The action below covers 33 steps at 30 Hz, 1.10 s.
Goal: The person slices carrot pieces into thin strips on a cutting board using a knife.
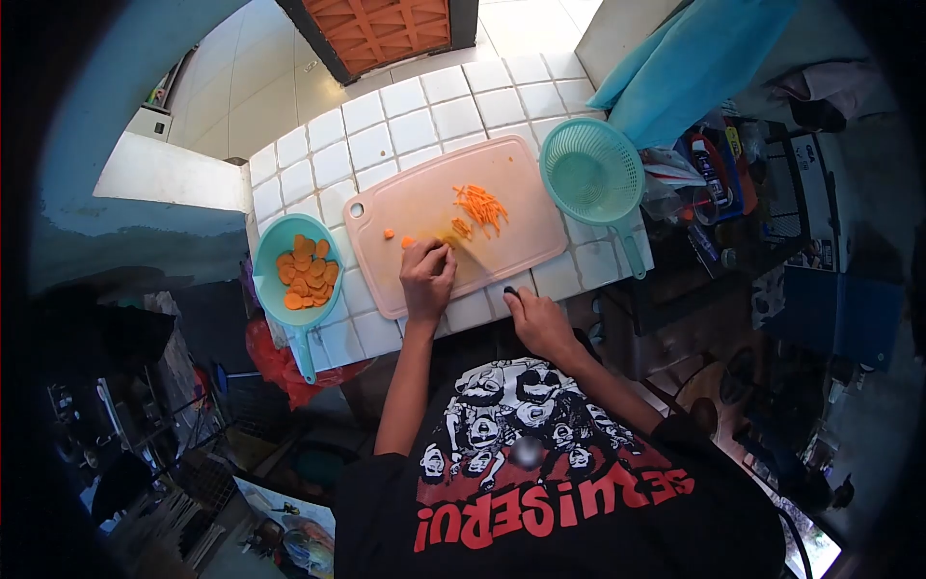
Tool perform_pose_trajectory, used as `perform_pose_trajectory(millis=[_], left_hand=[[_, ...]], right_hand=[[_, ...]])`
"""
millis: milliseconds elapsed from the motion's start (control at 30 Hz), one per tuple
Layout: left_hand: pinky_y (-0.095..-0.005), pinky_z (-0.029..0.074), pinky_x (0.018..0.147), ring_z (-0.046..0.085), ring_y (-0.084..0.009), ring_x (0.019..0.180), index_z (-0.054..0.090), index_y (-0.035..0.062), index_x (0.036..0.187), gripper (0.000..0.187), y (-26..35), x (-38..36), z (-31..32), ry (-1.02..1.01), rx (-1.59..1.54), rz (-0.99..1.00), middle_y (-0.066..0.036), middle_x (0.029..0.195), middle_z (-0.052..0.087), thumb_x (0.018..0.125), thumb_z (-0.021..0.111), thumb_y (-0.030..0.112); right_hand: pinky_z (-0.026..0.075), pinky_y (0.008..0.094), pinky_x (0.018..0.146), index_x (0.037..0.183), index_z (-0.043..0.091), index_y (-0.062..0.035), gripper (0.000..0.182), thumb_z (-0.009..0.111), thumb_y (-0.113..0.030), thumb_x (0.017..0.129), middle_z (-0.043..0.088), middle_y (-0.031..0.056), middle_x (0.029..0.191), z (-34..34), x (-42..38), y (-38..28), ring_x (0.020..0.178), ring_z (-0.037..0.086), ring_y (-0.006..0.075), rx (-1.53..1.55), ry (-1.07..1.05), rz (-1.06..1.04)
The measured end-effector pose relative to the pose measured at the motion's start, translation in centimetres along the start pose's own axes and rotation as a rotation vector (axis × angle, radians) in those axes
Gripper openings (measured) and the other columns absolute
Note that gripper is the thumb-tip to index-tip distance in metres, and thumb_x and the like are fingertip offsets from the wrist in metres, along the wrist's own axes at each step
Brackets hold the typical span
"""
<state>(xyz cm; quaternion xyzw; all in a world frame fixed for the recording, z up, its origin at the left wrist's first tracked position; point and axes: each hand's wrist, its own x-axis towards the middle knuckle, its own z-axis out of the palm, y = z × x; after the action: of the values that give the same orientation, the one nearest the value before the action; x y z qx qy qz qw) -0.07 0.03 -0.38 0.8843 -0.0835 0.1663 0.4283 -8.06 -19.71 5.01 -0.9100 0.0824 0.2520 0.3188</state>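
My right hand (542, 325) is closed around the black handle of a knife (510, 290) at the near edge of the pink cutting board (405, 200). The blade is hard to make out against the board. On the board, my left hand (427, 278) has its fingers bent and pinched on a piece of carrot (448, 243), mostly hidden by the fingertips. Just beyond lies a pile of thin carrot strips (480, 208), with a smaller bunch of strips (462, 229) nearer the hand. A small carrot end (389, 234) rests to the left.
A turquoise handled colander (265, 261) with several carrot slices (307, 275) stands left of the board. Another turquoise colander (590, 159) is at the right. Both sit on the white tiled counter (424, 121). A blue cloth (675, 72) hangs at the far right.
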Motion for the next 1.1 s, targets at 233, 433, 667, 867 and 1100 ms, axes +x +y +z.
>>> perform_pose_trajectory(millis=[233, 433, 667, 867, 1100], left_hand=[[-0.0398, 0.053, 0.088, 0.066, -0.0306, 0.096, 0.073, -0.0020, 0.090, 0.012, -0.3, -0.2, 0.0, -0.015, 0.006, 0.024, -0.012, 0.100, 0.071, 0.079, 0.075, 0.000], [-0.0404, 0.053, 0.089, 0.066, -0.0309, 0.096, 0.073, -0.0024, 0.089, 0.012, -0.2, 0.0, -0.1, -0.016, 0.006, 0.014, -0.012, 0.100, 0.071, 0.078, 0.075, 0.000], [-0.0390, 0.053, 0.086, 0.066, -0.0295, 0.092, 0.074, -0.0034, 0.089, 0.011, -0.3, -0.1, 0.0, -0.007, 0.005, 0.020, -0.013, 0.097, 0.071, 0.079, 0.075, 0.000], [-0.0383, 0.054, 0.085, 0.066, -0.0289, 0.092, 0.074, -0.0023, 0.089, 0.010, -0.4, 0.0, 0.0, -0.007, 0.015, 0.035, -0.012, 0.097, 0.071, 0.079, 0.076, 0.001], [-0.0375, 0.054, 0.085, 0.067, -0.0284, 0.091, 0.074, -0.0015, 0.086, 0.007, -0.3, -0.1, 0.2, 0.013, -0.010, 0.014, -0.011, 0.094, 0.072, 0.080, 0.077, 0.001]], right_hand=[[0.052, 0.0624, 0.077, 0.099, 0.060, -0.0015, 0.045, 0.045, -0.043, 0.107, 0.068, 0.0318, 0.085, 0.6, 0.2, -0.5, 0.084, 0.067, 0.0534, 0.051, -0.022, -0.054], [0.053, 0.0617, 0.075, 0.100, 0.060, -0.0013, 0.043, 0.045, -0.042, 0.107, 0.068, 0.0311, 0.082, 1.5, 0.2, -0.6, 0.082, 0.067, 0.0518, -0.020, 0.015, -0.071], [0.051, 0.0618, 0.082, 0.106, 0.061, -0.0007, 0.042, 0.045, -0.040, 0.107, 0.069, 0.0317, 0.089, 0.8, 0.5, -1.8, 0.090, 0.066, 0.0526, 0.001, -0.023, -0.038], [0.053, 0.0592, 0.081, 0.105, 0.062, -0.0007, 0.045, 0.044, -0.042, 0.107, 0.070, 0.0298, 0.086, 0.7, 0.6, -1.2, 0.087, 0.069, 0.0501, -0.050, 0.005, -0.052], [0.051, 0.0584, 0.086, 0.101, 0.066, 0.0014, 0.051, 0.043, -0.044, 0.107, 0.070, 0.0310, 0.096, 1.8, 1.1, 1.9, 0.095, 0.067, 0.0499, 0.217, -0.065, -0.059]])
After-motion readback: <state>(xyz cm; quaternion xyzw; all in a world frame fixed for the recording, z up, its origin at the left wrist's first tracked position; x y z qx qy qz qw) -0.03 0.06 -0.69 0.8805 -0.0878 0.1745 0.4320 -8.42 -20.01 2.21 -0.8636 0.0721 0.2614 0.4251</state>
